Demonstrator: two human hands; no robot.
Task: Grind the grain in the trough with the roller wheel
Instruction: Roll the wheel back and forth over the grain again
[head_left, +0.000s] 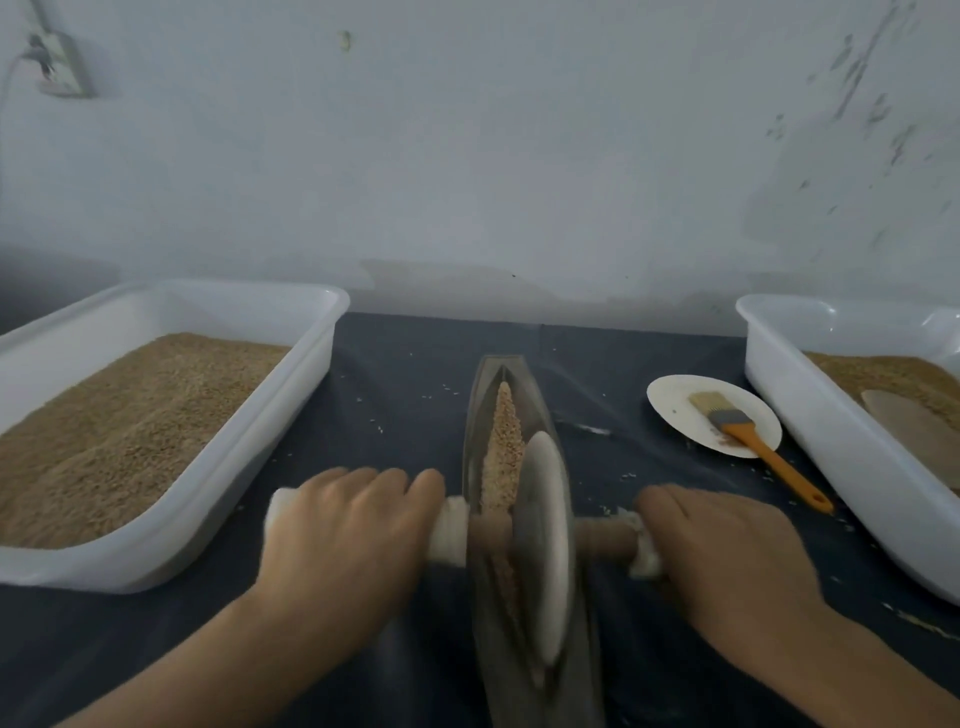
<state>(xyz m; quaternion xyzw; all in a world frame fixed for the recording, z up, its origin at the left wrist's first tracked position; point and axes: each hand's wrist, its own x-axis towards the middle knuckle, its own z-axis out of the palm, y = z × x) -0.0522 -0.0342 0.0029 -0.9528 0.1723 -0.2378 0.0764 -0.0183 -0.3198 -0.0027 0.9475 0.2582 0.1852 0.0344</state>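
L hand (343, 525), R hand (722, 545) grip axle ends; roller wheel (540, 540) upright in grain-filled trough (480, 395).

Both forearms enter from the bottom edge of the frame and converge toward the lower centre. The left hand (343, 525), at lower centre-left, lies palm down, knuckles up, fingers curled over a cloth-wrapped handle end (449, 530) and gripping it. The right hand (722, 545), at lower centre-right, is likewise palm down, fingers wrapped round the opposite wrapped end (644, 551). Both wrists are roughly straight. Motion blur softens both hands' outlines.
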